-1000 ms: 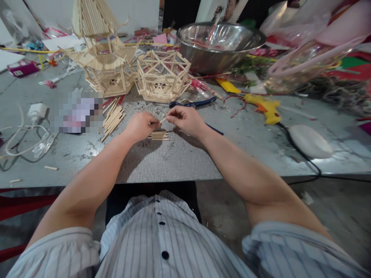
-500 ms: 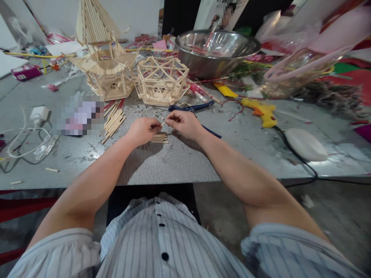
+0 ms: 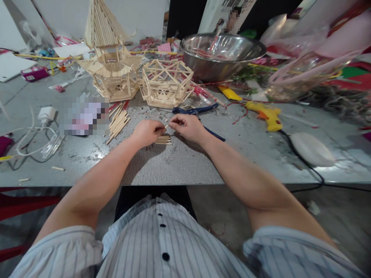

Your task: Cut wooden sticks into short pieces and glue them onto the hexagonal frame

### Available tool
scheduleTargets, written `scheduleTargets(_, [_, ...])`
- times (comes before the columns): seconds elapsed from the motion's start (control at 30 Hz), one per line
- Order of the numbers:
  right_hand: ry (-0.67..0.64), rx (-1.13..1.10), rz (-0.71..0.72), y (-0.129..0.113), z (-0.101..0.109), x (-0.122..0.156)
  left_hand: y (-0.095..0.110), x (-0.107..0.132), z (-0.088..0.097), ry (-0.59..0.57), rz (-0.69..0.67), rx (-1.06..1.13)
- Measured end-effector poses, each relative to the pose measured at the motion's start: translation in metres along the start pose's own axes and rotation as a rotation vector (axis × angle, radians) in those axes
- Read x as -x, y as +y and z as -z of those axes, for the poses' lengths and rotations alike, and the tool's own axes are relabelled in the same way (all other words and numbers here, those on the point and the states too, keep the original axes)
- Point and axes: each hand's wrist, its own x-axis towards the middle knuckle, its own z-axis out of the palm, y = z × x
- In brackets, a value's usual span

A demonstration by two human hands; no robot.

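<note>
Head view, left to right. A white charger (image 3: 46,114) with its cable lies at the far left of the grey table (image 3: 179,166). A heap of loose sticks (image 3: 118,122) lies in front of a stick-built tower (image 3: 111,65). The left hand (image 3: 147,132) is closed, thumb and forefinger pinching one end of a short stick (image 3: 166,126). This stick is held just above a small flat row of sticks (image 3: 163,139) on the table, with a six-sided stick frame (image 3: 166,83) behind it. The right hand (image 3: 188,126) is closed in the same way on the stick's other end. Blue cutters (image 3: 194,110) lie just beyond the right hand, then come a steel bowl (image 3: 222,54) and a yellow glue gun (image 3: 266,114), well apart from the hands. Over the last second both pinches have stayed on the stick and the hands have kept their place above the row. Only the camera has shifted a little, so the stick has not been set down.
</note>
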Motion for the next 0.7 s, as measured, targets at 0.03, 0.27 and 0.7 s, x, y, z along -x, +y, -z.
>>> scheduleTargets(0.03, [0.0,0.001,0.004,0.0007,-0.0003,0.0,-0.0003,-0.0001,-0.0005,0.003,0.002,-0.002])
scheduleTargets(0.27, [0.011,0.011,0.035,0.0041,-0.0017,0.0002,-0.0027,0.0002,-0.0027,0.016,0.013,0.007])
scheduleTargets(0.7, [0.038,0.032,0.022,0.0014,-0.0046,-0.0013,-0.0044,-0.0007,-0.0043,0.05,0.011,0.025])
